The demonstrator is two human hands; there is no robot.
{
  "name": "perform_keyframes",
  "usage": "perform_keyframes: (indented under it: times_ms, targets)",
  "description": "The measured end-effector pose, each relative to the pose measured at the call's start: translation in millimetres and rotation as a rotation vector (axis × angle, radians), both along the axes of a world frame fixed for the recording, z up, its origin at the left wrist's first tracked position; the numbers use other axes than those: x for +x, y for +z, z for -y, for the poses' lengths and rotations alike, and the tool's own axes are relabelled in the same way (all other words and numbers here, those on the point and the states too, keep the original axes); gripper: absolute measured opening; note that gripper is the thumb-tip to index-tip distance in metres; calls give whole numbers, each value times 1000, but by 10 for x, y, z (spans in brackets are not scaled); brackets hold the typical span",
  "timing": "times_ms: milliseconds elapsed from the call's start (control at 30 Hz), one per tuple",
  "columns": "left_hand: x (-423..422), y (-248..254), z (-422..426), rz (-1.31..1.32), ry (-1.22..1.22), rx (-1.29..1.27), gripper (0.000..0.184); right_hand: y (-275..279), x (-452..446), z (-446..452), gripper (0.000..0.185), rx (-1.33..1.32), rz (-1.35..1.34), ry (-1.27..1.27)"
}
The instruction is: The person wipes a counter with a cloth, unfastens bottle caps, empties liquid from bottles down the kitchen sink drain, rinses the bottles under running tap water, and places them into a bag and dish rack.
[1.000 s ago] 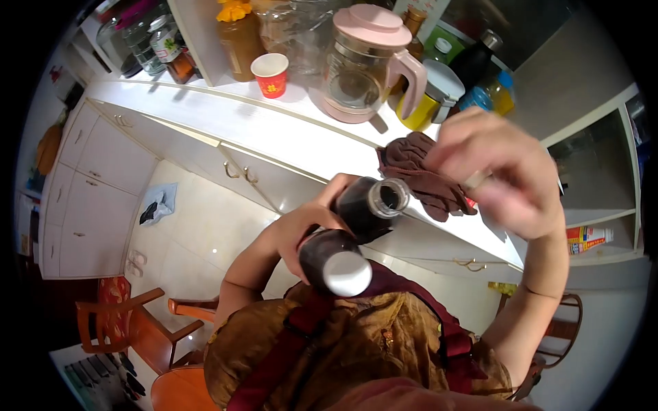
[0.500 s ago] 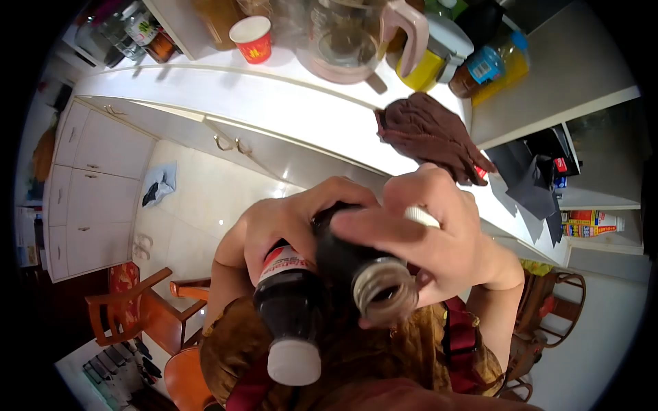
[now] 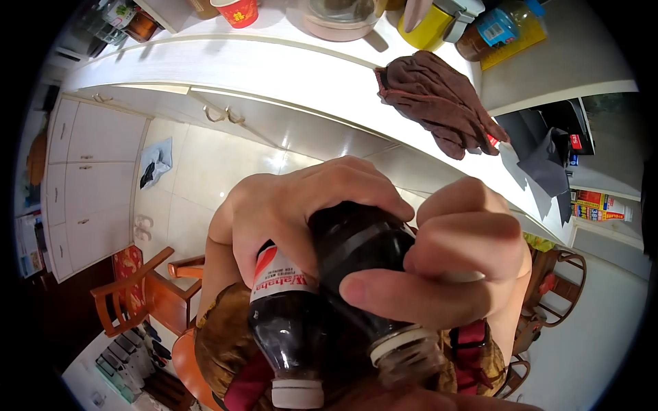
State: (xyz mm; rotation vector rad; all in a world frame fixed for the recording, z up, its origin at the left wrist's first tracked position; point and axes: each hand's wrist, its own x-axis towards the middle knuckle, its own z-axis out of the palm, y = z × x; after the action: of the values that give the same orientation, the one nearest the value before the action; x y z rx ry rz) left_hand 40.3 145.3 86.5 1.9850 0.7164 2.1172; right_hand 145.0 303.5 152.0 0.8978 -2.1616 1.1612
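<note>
My left hand (image 3: 301, 212) is wrapped round two dark-filled plastic bottles side by side, both tilted neck-down toward me. The labelled bottle (image 3: 281, 322), with a red and white label, wears a white cap (image 3: 297, 394). The second bottle (image 3: 363, 253) has a bare, uncapped clear neck (image 3: 408, 356), slightly blurred. My right hand (image 3: 466, 253) is closed beside that second bottle, its thumb lying against the bottle's shoulder. Tucked within its curled fingers is a white bottle cap, mostly hidden.
A white counter (image 3: 274, 75) runs behind the hands, bearing a brown cloth (image 3: 439, 96), a red paper cup (image 3: 236, 12), a glass jug (image 3: 339, 20) and a yellow container (image 3: 425, 27). Wooden chairs (image 3: 147, 294) stand at the left, and another chair (image 3: 565, 294) at the right.
Both bottles have shifted lower in view, and the uncapped neck has swung down and right. My right hand has moved right and down, its fingers curled in. The counter appears higher.
</note>
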Motion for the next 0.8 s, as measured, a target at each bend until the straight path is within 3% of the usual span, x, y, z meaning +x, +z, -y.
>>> perform_keyframes:
  times_ms: [267,467,700,800]
  targets:
    - [-55,-207,-242,-102,-8,254,40,25,2,-72,36,22,24,36]
    - [40,107,-24,-13,101,33,22,58,19,-88,38,34,41,72]
    - [-14,35,-23,46,82,-45,23,180,-350,-274,41,203,87,326]
    - [-48,-14,-4,70,63,-97,27,214,-451,-275,43,212,56,287]
